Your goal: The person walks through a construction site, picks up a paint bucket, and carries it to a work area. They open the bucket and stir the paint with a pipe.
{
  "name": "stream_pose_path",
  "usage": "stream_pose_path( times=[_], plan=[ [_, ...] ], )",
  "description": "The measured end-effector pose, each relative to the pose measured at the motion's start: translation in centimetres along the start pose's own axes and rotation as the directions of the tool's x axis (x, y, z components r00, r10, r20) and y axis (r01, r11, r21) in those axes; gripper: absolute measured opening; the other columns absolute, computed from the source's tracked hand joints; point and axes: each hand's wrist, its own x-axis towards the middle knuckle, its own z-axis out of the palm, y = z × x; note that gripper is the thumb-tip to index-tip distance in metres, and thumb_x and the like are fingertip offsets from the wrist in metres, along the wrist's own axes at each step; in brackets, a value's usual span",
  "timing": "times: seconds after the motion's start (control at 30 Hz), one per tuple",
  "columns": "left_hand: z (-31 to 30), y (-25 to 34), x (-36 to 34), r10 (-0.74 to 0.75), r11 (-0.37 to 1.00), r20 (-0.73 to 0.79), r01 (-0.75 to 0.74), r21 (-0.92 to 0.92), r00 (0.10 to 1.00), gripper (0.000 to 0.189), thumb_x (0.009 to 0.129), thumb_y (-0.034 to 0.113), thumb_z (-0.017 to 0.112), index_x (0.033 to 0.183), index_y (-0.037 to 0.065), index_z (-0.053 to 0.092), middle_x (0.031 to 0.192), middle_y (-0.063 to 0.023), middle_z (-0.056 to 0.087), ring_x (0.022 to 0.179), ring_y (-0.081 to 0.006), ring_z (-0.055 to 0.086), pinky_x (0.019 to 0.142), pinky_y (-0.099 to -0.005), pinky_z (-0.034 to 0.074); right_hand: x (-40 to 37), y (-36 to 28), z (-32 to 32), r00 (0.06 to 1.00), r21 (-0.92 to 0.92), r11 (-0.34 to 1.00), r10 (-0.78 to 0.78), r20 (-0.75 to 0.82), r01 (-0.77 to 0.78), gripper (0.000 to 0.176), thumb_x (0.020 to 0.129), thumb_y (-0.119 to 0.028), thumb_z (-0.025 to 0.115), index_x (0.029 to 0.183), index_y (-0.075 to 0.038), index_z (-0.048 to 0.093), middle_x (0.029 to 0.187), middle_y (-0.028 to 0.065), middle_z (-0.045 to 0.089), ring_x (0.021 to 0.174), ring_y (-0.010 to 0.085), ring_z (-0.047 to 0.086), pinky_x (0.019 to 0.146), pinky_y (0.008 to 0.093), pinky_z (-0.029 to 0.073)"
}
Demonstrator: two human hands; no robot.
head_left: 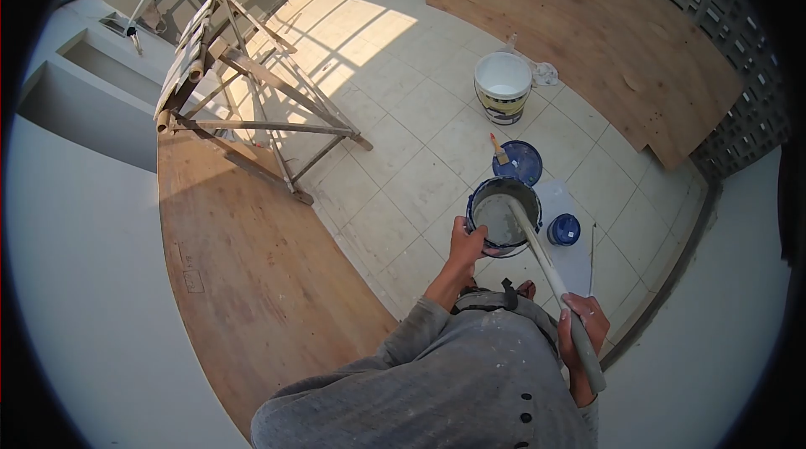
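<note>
My left hand (468, 241) is closed on the near left rim of a dark blue bucket (473, 207). Grey paint-like liquid (495, 215) lies inside it. A long pale stick (550, 270) slants down into the bucket, its lower end at the liquid. Around the stick's upper part, my right hand (585, 327) is wrapped, well to the right of the bucket. Just behind the bucket a blue lid (525, 166) rests on the floor, with a paintbrush (501, 152) across its left edge. To the right, a small blue-topped tub (563, 230) stands on a white sheet (576, 267).
A white bucket (504, 94) stands farther back, beside a crumpled white cloth (546, 73). A wooden trestle (285, 125) occupies the left. Plywood sheets line the left (243, 281) and the back right (579, 21). A white wall (697, 323) bounds the right.
</note>
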Motion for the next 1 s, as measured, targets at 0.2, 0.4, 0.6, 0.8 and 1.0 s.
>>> stream_pose_path(
  times=[0.2, 0.4, 0.6, 0.8, 1.0],
  plan=[
    [0.2, 0.2, -0.4, -0.015, 1.000, 0.004, 0.015, 0.002, 1.000, 0.025, 0.087, 0.004, 0.051, 0.105, 0.001, 0.034, 0.097, -0.0181, 0.051, 0.077, -0.0288, 0.064, 0.061, -0.0390, 0.062, 0.1, -0.1, -0.2, 1.000, 0.006, 1.000, 0.020, 0.022, -0.020, 0.019, 0.069, 0.003, 0.061, 0.089, 0.003, 0.062, 0.084, 0.0184, 0.067, 0.064, 0.0279, 0.061, 0.059, 0.0346, 0.046],
    [0.1, -0.8, -0.2, 0.004, 1.000, -0.020, -0.004, -0.017, 1.000, 0.024, 0.087, 0.005, 0.050, 0.105, 0.002, 0.033, 0.097, -0.0200, 0.052, 0.068, -0.0301, 0.065, 0.056, -0.0370, 0.060, -0.3, 0.3, -0.1, 0.999, 0.023, 0.999, 0.023, 0.041, -0.024, 0.022, 0.070, 0.004, 0.062, 0.092, 0.002, 0.063, 0.085, 0.0177, 0.067, 0.066, 0.0284, 0.061, 0.059, 0.0350, 0.046],
    [0.1, -0.7, 0.2, 0.012, 1.000, -0.011, -0.012, 0.007, 1.000, 0.025, 0.087, 0.006, 0.051, 0.105, 0.002, 0.033, 0.097, -0.0206, 0.053, 0.064, -0.0299, 0.065, 0.056, -0.0370, 0.059, 0.5, -0.2, -0.1, 0.990, -0.065, 0.994, 0.099, 0.098, -0.093, 0.021, 0.070, 0.005, 0.062, 0.090, 0.001, 0.064, 0.084, 0.0180, 0.067, 0.065, 0.0282, 0.060, 0.058, 0.0348, 0.046],
    [0.0, -1.5, 0.0, 0.007, 1.000, -0.035, -0.007, 0.000, 0.999, 0.026, 0.087, 0.006, 0.051, 0.106, 0.002, 0.033, 0.097, -0.0199, 0.053, 0.064, -0.0302, 0.066, 0.055, -0.0376, 0.059, 0.9, -0.4, -0.5, 0.988, -0.092, 0.994, 0.077, 0.133, -0.065, 0.019, 0.074, 0.005, 0.057, 0.093, 0.004, 0.061, 0.083, 0.0181, 0.066, 0.065, 0.0267, 0.059, 0.060, 0.0340, 0.046],
    [-0.1, -0.6, -0.4, 0.013, 0.999, -0.006, -0.013, 0.038, 1.000, 0.029, 0.087, 0.008, 0.051, 0.107, 0.000, 0.032, 0.101, -0.0211, 0.052, 0.068, -0.0339, 0.067, 0.060, -0.0402, 0.060, 0.7, -0.3, -0.3, 0.998, -0.029, 0.999, 0.024, 0.066, -0.022, 0.019, 0.073, 0.005, 0.057, 0.092, 0.003, 0.061, 0.081, 0.0181, 0.066, 0.060, 0.0258, 0.057, 0.057, 0.0341, 0.045]
  ],
)
